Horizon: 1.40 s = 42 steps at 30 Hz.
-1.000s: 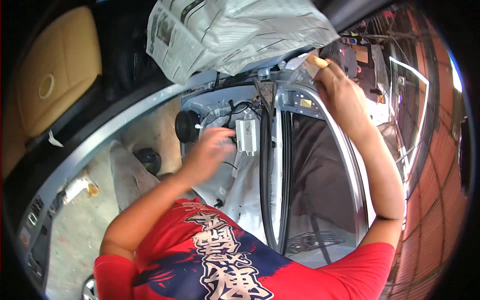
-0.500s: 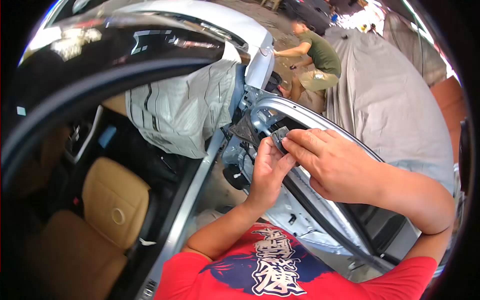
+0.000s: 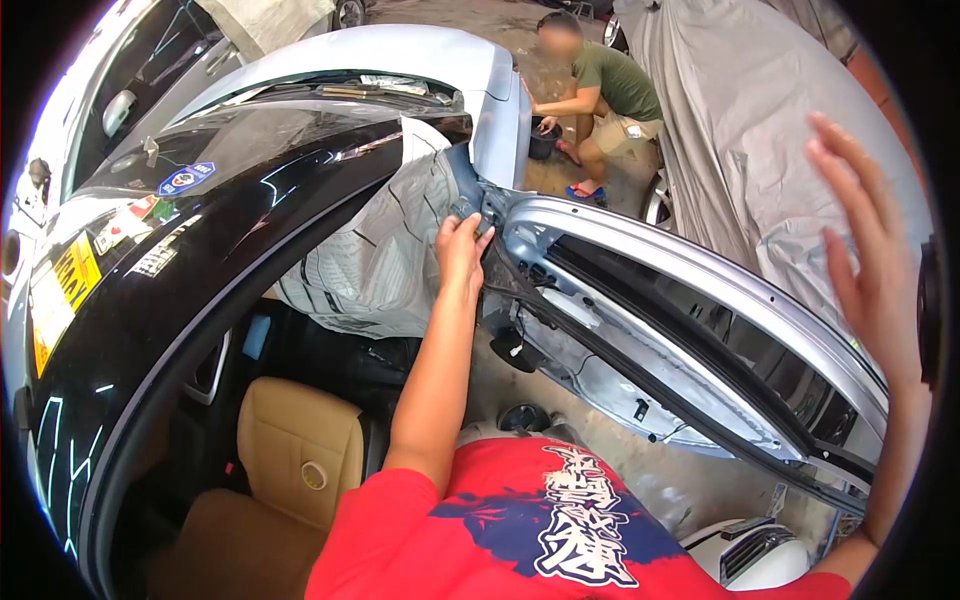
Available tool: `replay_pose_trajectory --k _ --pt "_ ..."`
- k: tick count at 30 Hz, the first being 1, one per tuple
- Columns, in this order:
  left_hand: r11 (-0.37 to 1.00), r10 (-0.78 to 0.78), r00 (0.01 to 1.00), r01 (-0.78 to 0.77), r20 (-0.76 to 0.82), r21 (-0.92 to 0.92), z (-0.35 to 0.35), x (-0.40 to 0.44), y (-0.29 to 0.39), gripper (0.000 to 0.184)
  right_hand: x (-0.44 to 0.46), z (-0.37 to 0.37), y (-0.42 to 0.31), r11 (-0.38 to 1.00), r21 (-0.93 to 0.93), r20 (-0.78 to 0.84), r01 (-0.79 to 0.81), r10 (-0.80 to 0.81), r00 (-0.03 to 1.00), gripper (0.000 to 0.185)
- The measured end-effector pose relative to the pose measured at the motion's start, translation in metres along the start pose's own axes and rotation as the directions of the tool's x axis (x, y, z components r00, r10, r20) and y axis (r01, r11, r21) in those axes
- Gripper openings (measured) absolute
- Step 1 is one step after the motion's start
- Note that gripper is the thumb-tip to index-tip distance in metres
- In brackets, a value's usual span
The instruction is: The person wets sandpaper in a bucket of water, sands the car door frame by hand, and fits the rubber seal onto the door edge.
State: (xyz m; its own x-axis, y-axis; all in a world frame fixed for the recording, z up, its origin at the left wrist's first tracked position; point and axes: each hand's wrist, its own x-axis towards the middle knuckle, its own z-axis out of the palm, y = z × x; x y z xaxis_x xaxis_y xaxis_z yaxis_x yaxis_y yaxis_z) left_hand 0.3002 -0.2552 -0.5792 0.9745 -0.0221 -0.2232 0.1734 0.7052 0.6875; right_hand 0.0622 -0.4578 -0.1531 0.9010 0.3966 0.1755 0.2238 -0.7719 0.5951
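My left hand reaches forward to the door pillar by the hinge. Its fingers are pinched together on a small grey folded piece, mostly hidden by the fingertips and pressed near the blue-grey body panel. Beside that hand, printed paper sheeting drapes over the front of the door opening. My right hand is raised at the far right with fingers spread, holding nothing. Below and left of it stands the open car door, its inner panel bare.
A person in a green shirt crouches by the white fender, a hand near a black bucket. A covered car stands at the right. To the left are a dark windscreen with stickers and a tan seat.
My hands have parted: the left moved forward and left to the hinge pillar, the right swung up and right, letting go of the grey piece. The view has shifted, showing more windscreen.
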Motion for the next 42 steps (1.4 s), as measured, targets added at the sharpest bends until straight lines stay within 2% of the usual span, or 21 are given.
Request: replay_pose_trajectory --k 3,5,8,9,12,13,16,17,19,21,25,28,30,32,33,35,37,40,42 --pt "0.998 -0.023 1.000 0.022 -0.014 -0.060 0.014 0.008 -0.003 0.008 -0.025 0.025 0.051 0.970 -0.169 0.001 -0.177 0.180 0.984 0.065" --pt "0.998 -0.049 0.997 0.046 -0.052 -0.052 0.023 0.012 0.002 0.014 -0.035 0.035 0.070 0.960 -0.174 0.045 -0.221 0.232 0.972 0.066" --pt "0.992 -0.053 0.963 0.081 -0.263 0.096 0.033 0.014 0.005 0.029 -0.036 0.043 0.078 0.950 -0.234 0.108 -0.208 0.238 0.965 0.064" --pt "0.993 -0.076 0.965 0.097 -0.252 0.074 0.033 0.015 0.005 0.042 -0.034 0.046 0.079 0.954 -0.224 0.096 -0.198 0.224 0.970 0.063" --pt "0.997 0.013 0.973 0.005 -0.228 0.078 0.039 0.013 -0.001 0.043 -0.032 0.057 0.080 0.973 -0.161 0.081 -0.167 0.181 0.980 0.060" --pt "0.993 0.099 0.970 -0.081 -0.221 0.086 0.043 0.012 -0.005 0.035 -0.033 0.061 0.080 0.979 -0.135 0.079 -0.154 0.166 0.983 0.059" --pt "0.967 0.213 0.971 -0.194 -0.108 0.163 0.038 0.009 -0.014 0.021 -0.029 0.058 0.055 0.962 -0.187 0.175 -0.199 0.232 0.957 0.056" --pt "0.961 0.254 0.953 -0.229 -0.165 0.158 0.040 0.009 -0.020 0.014 -0.032 0.065 0.056 0.975 -0.134 0.145 -0.174 0.193 0.970 0.056" --pt "0.934 0.317 0.939 -0.284 -0.135 0.216 0.039 0.011 -0.024 0.016 -0.038 0.079 0.064 0.992 -0.029 0.072 -0.119 0.121 0.990 0.055" --pt "0.908 0.375 0.916 -0.331 -0.144 0.256 0.046 0.009 -0.024 0.020 -0.037 0.079 0.056 0.991 -0.015 0.089 -0.136 0.137 0.986 0.056" --pt "0.901 0.374 0.901 -0.296 -0.222 0.316 0.050 0.013 -0.028 0.021 -0.036 0.074 0.041 0.983 -0.037 0.123 -0.179 0.182 0.976 0.057" --pt "0.928 0.344 0.892 -0.276 -0.292 0.248 0.052 0.014 -0.028 0.021 -0.023 0.051 0.023 0.966 -0.117 0.276 -0.232 0.257 0.926 0.059" --pt "0.917 0.374 0.880 -0.304 -0.292 0.260 0.051 0.019 -0.031 0.021 -0.030 0.065 0.027 0.958 -0.030 0.231 -0.286 0.285 0.930 0.063" --pt "0.902 0.407 0.866 -0.331 -0.291 0.278 0.052 0.019 -0.033 0.022 -0.032 0.078 0.037 0.981 0.087 0.099 -0.175 0.166 0.981 0.058" --pt "0.894 0.423 0.858 -0.341 -0.292 0.291 0.053 0.018 -0.033 0.023 -0.026 0.084 0.046 0.989 0.144 -0.019 -0.027 0.030 0.999 0.051" --pt "0.866 0.466 0.839 -0.366 -0.280 0.341 0.052 0.019 -0.035 0.024 -0.022 0.078 0.054 0.970 0.221 -0.043 0.102 -0.095 0.995 0.050" --pt "0.826 0.511 0.821 -0.387 -0.254 0.410 0.042 0.024 -0.041 0.025 -0.021 0.058 0.049 0.955 0.292 0.166 0.046 -0.098 0.981 0.061" --pt "0.897 0.426 0.862 -0.363 -0.276 0.251 0.049 0.018 -0.033 0.026 -0.020 0.058 0.047 0.943 0.334 0.193 -0.013 -0.055 0.980 0.058" --pt "0.886 0.445 0.852 -0.374 -0.275 0.274 0.048 0.019 -0.036 0.024 -0.020 0.061 0.048 0.938 0.344 0.164 0.031 -0.093 0.982 0.057"
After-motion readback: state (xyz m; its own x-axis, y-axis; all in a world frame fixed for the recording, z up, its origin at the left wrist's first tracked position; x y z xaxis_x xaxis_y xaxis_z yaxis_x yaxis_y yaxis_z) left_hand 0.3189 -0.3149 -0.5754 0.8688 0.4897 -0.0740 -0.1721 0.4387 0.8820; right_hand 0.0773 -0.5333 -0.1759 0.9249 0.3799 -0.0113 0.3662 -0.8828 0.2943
